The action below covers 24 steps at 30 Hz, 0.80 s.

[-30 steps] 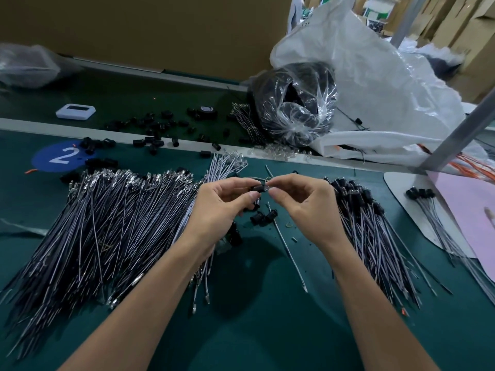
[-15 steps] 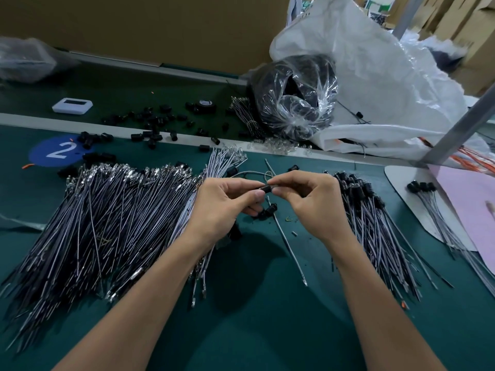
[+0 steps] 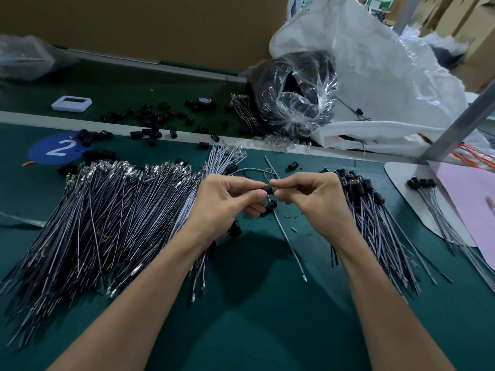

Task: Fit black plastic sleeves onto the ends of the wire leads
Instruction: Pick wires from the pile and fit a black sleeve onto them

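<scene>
Thumb and forefinger of my left hand (image 3: 227, 202) pinched a small black sleeve (image 3: 268, 189) at the centre of the frame, the other fingers curled under. My right hand (image 3: 313, 202) met it from the other side, its thumb and forefinger closed on the sleeve's right end, so the sleeve sat squarely between the two sets of fingertips, touching both. Whether a wire end was already inside it I could not tell; my fingers hid that. A second sleeve (image 3: 271, 206) lay just below the first, against the lower fingers of my left hand. Beneath my hands a single lead (image 3: 286, 239) lay on the green table (image 3: 254, 322), slanting toward the lower right. A broad heap of bare leads (image 3: 107, 215) filled the left of the frame, a smaller fan of sleeved leads (image 3: 375, 223) lay just right of my right wrist, and loose sleeves (image 3: 152, 121) were scattered at the upper left.
</scene>
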### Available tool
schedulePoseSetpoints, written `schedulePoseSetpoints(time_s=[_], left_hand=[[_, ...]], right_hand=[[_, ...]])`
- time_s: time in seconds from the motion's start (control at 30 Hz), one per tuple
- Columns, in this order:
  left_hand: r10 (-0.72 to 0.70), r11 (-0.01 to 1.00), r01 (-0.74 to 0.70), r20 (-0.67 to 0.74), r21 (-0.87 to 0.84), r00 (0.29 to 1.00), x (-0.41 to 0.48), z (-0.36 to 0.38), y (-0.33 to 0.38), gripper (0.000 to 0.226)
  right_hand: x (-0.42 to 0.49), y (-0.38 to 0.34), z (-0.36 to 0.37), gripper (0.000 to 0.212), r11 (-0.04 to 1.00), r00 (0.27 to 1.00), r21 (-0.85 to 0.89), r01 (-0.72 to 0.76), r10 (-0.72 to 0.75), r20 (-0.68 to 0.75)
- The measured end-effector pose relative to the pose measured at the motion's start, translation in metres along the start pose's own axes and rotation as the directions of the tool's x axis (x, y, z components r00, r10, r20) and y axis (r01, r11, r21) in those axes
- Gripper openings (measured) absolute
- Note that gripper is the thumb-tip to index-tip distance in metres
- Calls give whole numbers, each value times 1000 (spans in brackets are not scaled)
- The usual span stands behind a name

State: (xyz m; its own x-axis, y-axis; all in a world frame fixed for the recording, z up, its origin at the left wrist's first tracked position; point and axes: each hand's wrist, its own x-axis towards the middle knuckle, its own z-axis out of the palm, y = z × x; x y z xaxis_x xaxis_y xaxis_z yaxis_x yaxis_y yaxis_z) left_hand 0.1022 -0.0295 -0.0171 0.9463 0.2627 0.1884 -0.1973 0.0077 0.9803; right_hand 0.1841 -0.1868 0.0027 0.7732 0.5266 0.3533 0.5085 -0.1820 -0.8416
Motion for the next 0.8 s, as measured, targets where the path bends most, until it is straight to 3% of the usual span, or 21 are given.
schedulePoseSetpoints(time_s=[0.43,0.63,0.73,0.8], left_hand=[[-28,994,33,47,-100,999,-4,2,1,12],[-52,963,74,90,-261,995,-4,8,11,18],[-98,953,133,142,-270,985,-4,6,13,35],[-112,953,122,51,-278,992,-4,1,14,48]], right_hand=[[-5,-1,2,38,970,998,242,-30,17,54],[-8,-10,5,16,921,998,385,56,-67,16],[-8,-14,-7,7,854,999,520,-17,-4,40],[-10,-15,-28,11,725,998,686,-61,34,53]])
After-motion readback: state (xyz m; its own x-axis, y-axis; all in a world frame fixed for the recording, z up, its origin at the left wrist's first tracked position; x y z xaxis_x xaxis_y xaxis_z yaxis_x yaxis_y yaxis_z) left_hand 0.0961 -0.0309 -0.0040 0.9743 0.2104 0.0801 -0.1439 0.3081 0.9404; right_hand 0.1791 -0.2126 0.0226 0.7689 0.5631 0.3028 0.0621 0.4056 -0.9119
